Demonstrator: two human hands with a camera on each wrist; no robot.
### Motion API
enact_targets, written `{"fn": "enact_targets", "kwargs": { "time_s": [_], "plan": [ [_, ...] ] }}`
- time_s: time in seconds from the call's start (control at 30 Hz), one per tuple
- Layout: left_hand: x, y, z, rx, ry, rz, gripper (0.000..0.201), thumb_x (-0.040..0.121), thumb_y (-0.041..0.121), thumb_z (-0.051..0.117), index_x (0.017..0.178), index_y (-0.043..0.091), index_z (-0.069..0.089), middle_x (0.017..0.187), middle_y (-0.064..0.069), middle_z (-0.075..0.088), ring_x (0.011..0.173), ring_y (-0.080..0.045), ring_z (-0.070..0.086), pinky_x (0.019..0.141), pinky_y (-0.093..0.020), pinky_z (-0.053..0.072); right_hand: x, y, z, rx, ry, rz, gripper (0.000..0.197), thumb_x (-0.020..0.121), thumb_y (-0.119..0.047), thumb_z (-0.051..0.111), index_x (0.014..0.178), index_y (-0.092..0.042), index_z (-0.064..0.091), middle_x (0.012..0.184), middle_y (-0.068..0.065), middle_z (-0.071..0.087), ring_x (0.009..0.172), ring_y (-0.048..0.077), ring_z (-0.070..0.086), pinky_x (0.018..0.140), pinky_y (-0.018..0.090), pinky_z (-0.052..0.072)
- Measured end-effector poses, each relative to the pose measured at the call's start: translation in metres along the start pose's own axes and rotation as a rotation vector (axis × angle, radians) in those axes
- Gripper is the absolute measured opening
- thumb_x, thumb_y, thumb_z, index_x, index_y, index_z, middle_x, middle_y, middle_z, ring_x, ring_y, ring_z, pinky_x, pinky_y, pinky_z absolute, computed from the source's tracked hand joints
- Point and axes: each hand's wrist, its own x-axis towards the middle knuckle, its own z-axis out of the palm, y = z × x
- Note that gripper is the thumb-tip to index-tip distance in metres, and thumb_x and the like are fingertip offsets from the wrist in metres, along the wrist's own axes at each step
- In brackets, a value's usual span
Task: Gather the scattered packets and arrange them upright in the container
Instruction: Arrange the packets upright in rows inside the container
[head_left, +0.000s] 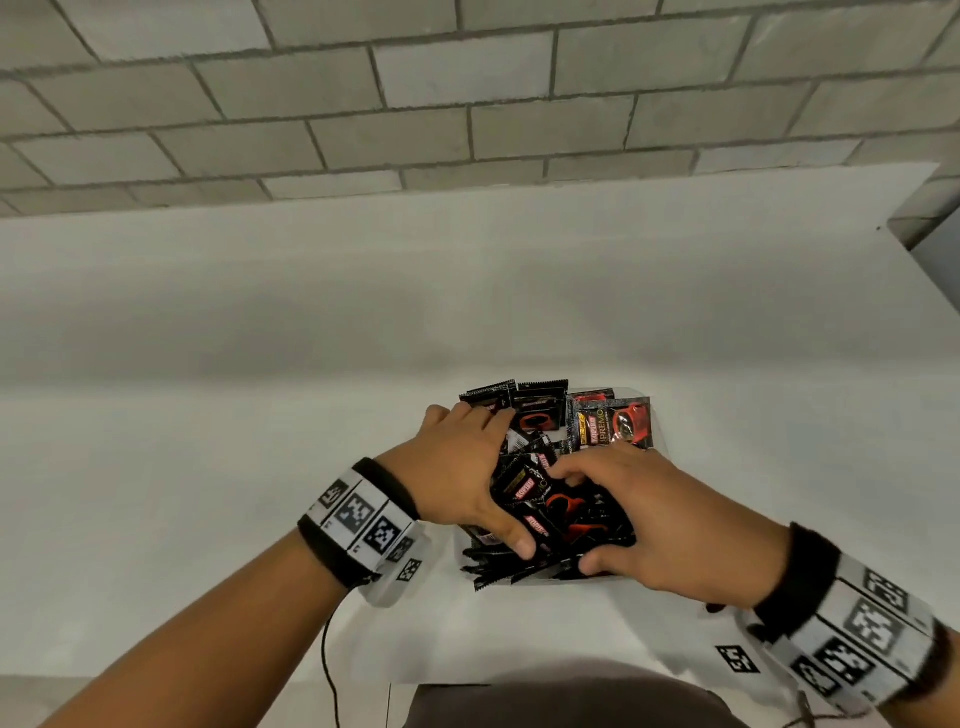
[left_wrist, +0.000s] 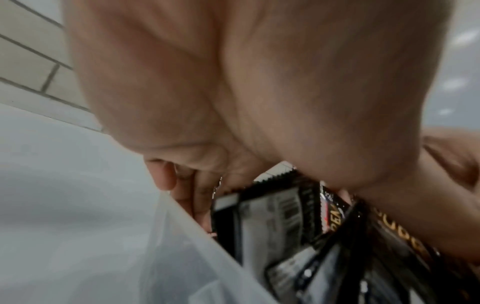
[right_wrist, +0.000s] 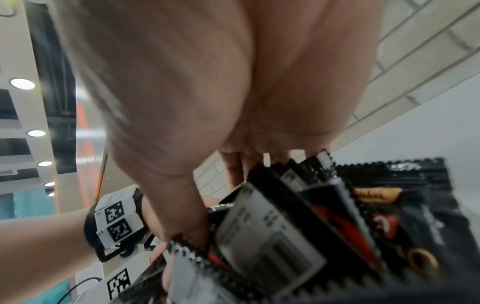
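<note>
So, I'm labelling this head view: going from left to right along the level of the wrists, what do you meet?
Left wrist band → left hand → packets in the container → right hand → right wrist band.

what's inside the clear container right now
The container is packed with black and red packets; some at the far end stand upright. Both the left hand and right hand grip packets and cover the middle, so its bottom is hidden.
</note>
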Motion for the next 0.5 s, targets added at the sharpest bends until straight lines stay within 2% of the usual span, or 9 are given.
{"fn": "enact_targets", "kwargs": {
  "time_s": [0.13, 0.23, 0.33, 0.37, 0.43, 0.5],
  "plan": [
    [0.004, 0.008, -0.001, 0.027, -0.038, -0.033, 0.136, 0.053, 0.092, 0.069, 0.155, 0.011, 0.03, 0.137, -0.004, 0.042, 0.124, -0.021, 0.04, 0.112, -0.041, 0.021, -0.001, 0.004, 0.001, -0.011, 0.018, 0.005, 0.064, 0.079, -0.057, 0.076, 0.133, -0.047, 0.043, 0.126, -0.024, 0.049, 0.118, -0.001, 0.041, 0.104, 0.022, 0.036],
    [0.006, 0.01, -0.002, 0.021, -0.058, -0.022, 0.124, 0.056, 0.091, 0.068, 0.147, 0.012, 0.042, 0.135, -0.004, 0.041, 0.116, -0.018, 0.041, 0.111, -0.042, 0.023, -0.002, 0.004, 0.002, 0.006, 0.034, 0.036, 0.065, 0.077, -0.058, 0.076, 0.132, -0.049, 0.043, 0.123, -0.024, 0.048, 0.115, 0.001, 0.044, 0.101, 0.024, 0.04],
    [0.007, 0.012, -0.001, -0.023, -0.109, 0.002, 0.121, 0.06, 0.087, 0.071, 0.149, 0.011, 0.039, 0.154, -0.006, 0.036, 0.133, -0.021, 0.041, 0.115, -0.045, 0.02, -0.003, 0.002, 0.001, 0.006, 0.036, 0.059, 0.066, 0.078, -0.057, 0.077, 0.133, -0.05, 0.041, 0.124, -0.024, 0.048, 0.114, 0.002, 0.044, 0.099, 0.021, 0.039],
    [0.007, 0.013, 0.0, -0.042, -0.122, -0.001, 0.12, 0.06, 0.085, 0.072, 0.147, 0.01, 0.039, 0.155, -0.006, 0.037, 0.136, -0.023, 0.04, 0.114, -0.045, 0.02, -0.004, 0.001, 0.0, 0.01, 0.033, 0.063, 0.067, 0.078, -0.055, 0.077, 0.134, -0.049, 0.041, 0.125, -0.024, 0.049, 0.115, 0.001, 0.044, 0.1, 0.019, 0.038],
    [0.009, 0.015, 0.002, -0.073, -0.109, -0.017, 0.113, 0.057, 0.085, 0.075, 0.138, 0.013, 0.042, 0.14, -0.003, 0.05, 0.128, -0.024, 0.045, 0.109, -0.043, 0.026, -0.005, -0.001, -0.001, 0.022, 0.038, 0.063, 0.068, 0.079, -0.052, 0.078, 0.136, -0.049, 0.041, 0.128, -0.026, 0.051, 0.119, -0.003, 0.044, 0.101, 0.016, 0.035],
    [0.01, 0.015, 0.005, -0.125, -0.081, -0.019, 0.116, 0.054, 0.083, 0.078, 0.141, 0.017, 0.038, 0.135, -0.001, 0.053, 0.125, -0.022, 0.043, 0.109, -0.042, 0.027, -0.006, -0.001, -0.001, 0.021, 0.047, 0.069, 0.07, 0.081, -0.051, 0.077, 0.14, -0.047, 0.039, 0.128, -0.027, 0.049, 0.118, -0.006, 0.042, 0.101, 0.012, 0.032]
  ]
}}
